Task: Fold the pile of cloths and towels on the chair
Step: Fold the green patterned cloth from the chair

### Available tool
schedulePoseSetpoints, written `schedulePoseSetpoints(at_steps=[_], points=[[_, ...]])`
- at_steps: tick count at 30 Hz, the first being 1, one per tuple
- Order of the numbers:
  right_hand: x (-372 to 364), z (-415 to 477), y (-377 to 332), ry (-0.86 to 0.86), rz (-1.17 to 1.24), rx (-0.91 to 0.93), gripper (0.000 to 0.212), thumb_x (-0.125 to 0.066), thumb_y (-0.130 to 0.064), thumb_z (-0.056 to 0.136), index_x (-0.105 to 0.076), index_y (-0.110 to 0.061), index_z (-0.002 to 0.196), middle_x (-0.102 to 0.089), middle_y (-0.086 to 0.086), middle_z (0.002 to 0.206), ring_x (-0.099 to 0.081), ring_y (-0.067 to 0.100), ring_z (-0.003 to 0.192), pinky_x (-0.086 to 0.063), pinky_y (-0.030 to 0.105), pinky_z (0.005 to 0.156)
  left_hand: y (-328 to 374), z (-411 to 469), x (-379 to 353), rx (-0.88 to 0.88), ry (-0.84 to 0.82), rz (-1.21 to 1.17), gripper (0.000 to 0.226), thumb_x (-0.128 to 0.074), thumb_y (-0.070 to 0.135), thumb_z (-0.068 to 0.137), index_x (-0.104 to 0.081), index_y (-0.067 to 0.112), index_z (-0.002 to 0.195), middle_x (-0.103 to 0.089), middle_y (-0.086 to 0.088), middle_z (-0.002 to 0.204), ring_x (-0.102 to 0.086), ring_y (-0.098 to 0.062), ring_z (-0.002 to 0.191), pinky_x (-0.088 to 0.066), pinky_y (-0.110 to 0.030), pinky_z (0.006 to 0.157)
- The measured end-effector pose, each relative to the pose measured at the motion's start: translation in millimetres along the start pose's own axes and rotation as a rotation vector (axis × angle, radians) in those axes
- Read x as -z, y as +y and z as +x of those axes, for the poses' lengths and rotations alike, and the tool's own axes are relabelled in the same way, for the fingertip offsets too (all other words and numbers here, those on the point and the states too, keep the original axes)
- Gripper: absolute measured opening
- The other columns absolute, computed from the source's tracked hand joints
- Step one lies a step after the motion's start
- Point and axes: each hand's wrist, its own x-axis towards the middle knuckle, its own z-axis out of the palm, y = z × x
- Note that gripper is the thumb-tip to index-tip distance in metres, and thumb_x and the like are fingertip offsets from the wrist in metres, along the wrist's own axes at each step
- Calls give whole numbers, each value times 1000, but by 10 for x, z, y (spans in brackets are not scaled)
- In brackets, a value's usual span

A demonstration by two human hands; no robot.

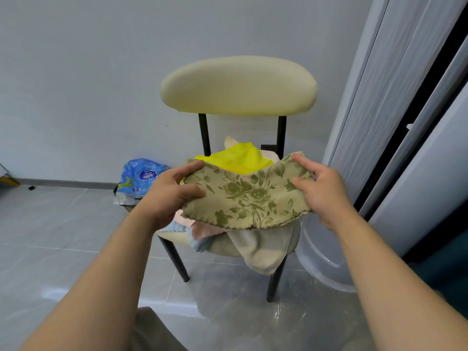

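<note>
Floral cloth (248, 198) was held up just above the seat of the chair (238, 84), stretched between both hands and sagging a bit in the middle. The left hand (172, 193) had the left edge pinched, its fingers (195, 192) curled onto the printed face with the thumb up by the top edge. The right hand (321, 196) was clamped on the right edge in much the same way.

Under and behind it the rest of the pile sat on the seat: a yellow cloth (238, 158) at the back, a pink cloth (205, 229) and a light blue cloth (200, 244) near the front, and a beige towel (263, 252) hanging off the front edge.

Handling-wise I'd guess this one was super light and floppy with zero stiffness, so it'd droop wherever it wasn't held. It looked like grippy microfibre, not slippery, and nothing fragile about it. The wavy hem probably meant the edges wouldn't line up perfectly. Best bet seemed to be grabbing right at the corners and keeping it taut, then bringing one side over to meet the other
</note>
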Motion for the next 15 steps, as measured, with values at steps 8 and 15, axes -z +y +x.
schedulePoseSetpoints(at_steps=[8, 15], points=[[-399, -496, -353, 19, -347, 350, 61, -54, -1, 84, -55, -20, 142, -54, -4, 143, -51, 8, 128, -39, 27, 111, 123, -333, -447, -220, 11, 446, 82, -60, 19, 62, -51, 36, 143, -59, 12, 134, -61, -6, 114, -52, -28, 97], [-656, -715, -294, -170, -409, 410, 72, -53, 2, 81, -45, -21, 149, -44, -6, 151, -33, 0, 136, -13, -4, 103, 86, -429, -672, -332, -69, 581, 82, -70, 10, 77, -40, 30, 151, -46, 19, 148, -40, 11, 133, -34, -16, 112]])
